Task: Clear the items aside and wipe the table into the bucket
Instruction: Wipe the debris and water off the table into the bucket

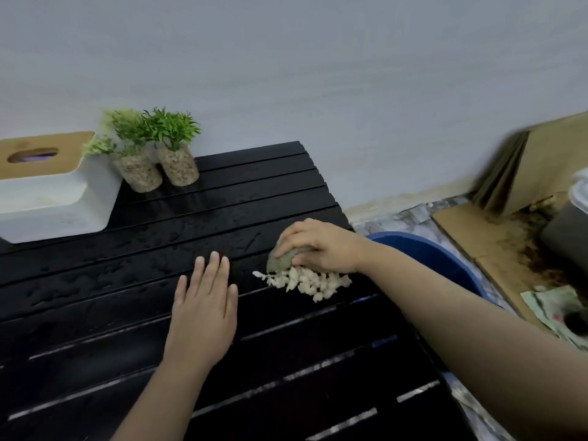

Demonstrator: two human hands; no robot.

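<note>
In the head view, the only one I have, the cloth [281,261] is near the right edge of the black slatted table [95,297], bunched under the right hand [321,246]. It looks soft and damp, so I judge it light and easy to squeeze. The best hold is from the top, with the fingers wrapped over the bundle.

Touching its near edge lies a pile of pale crumbs [305,283]. They look loose and light, and I think they can fall between the slats if pushed carelessly. The blue bucket [439,262] stands on the floor just beyond the table's right edge.

The right hand has its fingers curled over the cloth and grips it. The left hand [203,307] lies flat on the wet table, fingers straight, holding nothing. The tissue box [54,198] and two small plants [159,167] stand at the far left.
</note>
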